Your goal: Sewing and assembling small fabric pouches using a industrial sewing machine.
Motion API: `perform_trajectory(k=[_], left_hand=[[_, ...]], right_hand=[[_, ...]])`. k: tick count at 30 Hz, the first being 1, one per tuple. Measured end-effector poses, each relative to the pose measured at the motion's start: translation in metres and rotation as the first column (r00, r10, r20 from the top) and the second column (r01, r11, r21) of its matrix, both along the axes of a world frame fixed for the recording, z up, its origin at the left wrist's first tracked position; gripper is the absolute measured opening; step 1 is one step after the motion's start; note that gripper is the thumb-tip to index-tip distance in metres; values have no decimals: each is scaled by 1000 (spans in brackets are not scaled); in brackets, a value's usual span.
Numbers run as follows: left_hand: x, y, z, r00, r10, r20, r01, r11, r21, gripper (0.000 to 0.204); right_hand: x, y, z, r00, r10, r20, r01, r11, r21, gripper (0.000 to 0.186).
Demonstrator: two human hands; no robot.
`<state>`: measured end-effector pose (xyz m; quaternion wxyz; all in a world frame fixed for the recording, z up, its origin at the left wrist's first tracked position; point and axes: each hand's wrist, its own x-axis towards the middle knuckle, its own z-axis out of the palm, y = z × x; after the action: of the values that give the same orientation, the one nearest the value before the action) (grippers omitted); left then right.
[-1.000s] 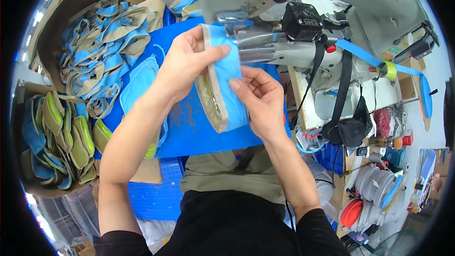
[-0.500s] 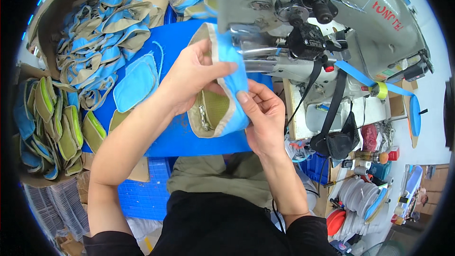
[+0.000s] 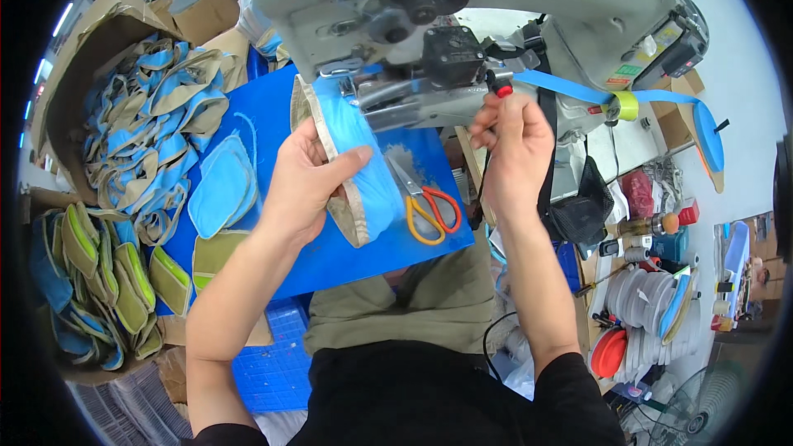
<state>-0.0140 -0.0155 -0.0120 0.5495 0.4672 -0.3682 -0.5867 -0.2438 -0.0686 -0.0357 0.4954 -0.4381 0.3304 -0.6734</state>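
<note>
My left hand (image 3: 310,173) grips a blue fabric piece with beige edging (image 3: 359,165), thumb on top and fingers behind. The piece's upper end lies at the needle and presser area of a grey sewing machine (image 3: 347,0). My right hand (image 3: 519,144) is raised by the machine's arm, fingers curled inward, just below a red-tipped knob (image 3: 504,89). Whether its fingertips touch the knob or hold anything is hidden. Scissors (image 3: 431,213) with orange and red handles lie on the blue table (image 3: 330,268), to the right of the fabric piece.
A cardboard box (image 3: 66,128) of blue and beige strips stands left, with a box of green and blue pouches (image 3: 124,268) nearer. Blue cut pieces (image 3: 223,190) lie on the table. Blue tape (image 3: 570,87) runs from the machine to a roll (image 3: 706,132) at right.
The fabric piece has gone from both hands to my left hand alone, up against the machine. My right hand has let go and moved up and right. The scissors have come into sight.
</note>
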Motion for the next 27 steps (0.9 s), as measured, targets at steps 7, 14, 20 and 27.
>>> perform_trajectory(k=[7, 14, 20, 27], left_hand=[[3, 14, -13, 997, -44, -59, 45, 999, 19, 28], [-7, 42, -17, 988, -136, 80, 127, 986, 108, 17], [5, 39, -16, 974, -128, 187, 126, 992, 20, 14], [20, -15, -3, 996, 53, 78, -50, 998, -35, 17]], right_hand=[[24, 7, -12, 978, 42, 204, -64, 993, 103, 18], [76, 18, -3, 890, 453, 55, -450, 851, 272, 33], [87, 24, -13, 833, 454, 316, -546, 765, 341, 34], [90, 37, -11, 795, 407, 450, -571, 752, 329, 38]])
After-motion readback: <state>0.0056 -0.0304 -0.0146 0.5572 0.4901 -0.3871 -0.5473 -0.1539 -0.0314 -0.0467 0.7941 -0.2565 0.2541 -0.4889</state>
